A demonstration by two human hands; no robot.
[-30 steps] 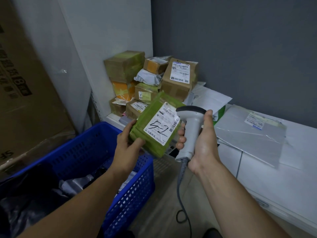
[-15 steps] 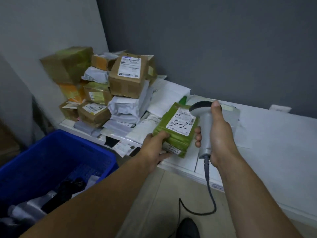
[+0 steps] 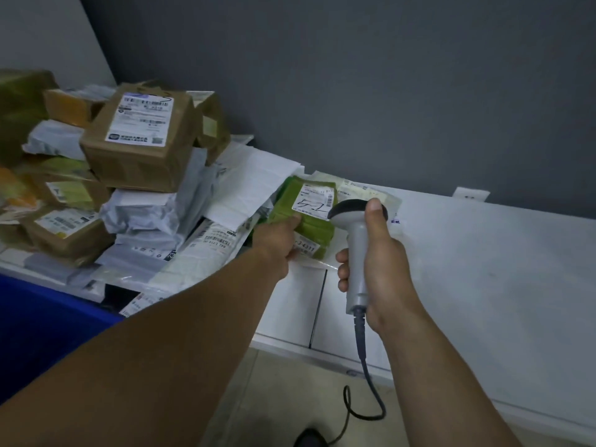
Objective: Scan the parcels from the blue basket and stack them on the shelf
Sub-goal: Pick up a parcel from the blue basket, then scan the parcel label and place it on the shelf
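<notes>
At mid-frame my left hand (image 3: pixel 278 235) gripped the green parcel (image 3: pixel 311 222) by its near edge, thumb on top. The parcel was over the white shelf (image 3: pixel 483 269), just right of the heap of parcels (image 3: pixel 142 140) at upper left; whether it touched down I couldn't tell. My right hand (image 3: pixel 385 262) was wrapped round the scanner (image 3: pixel 354 227), its head beside the parcel's label (image 3: pixel 314 201). The blue basket (image 3: pixel 42 324) sat lower left.

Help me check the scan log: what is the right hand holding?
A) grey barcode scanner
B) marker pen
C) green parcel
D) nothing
A: the right hand is wrapped round the handle of the grey barcode scanner; the left hand grips the green parcel.
</notes>
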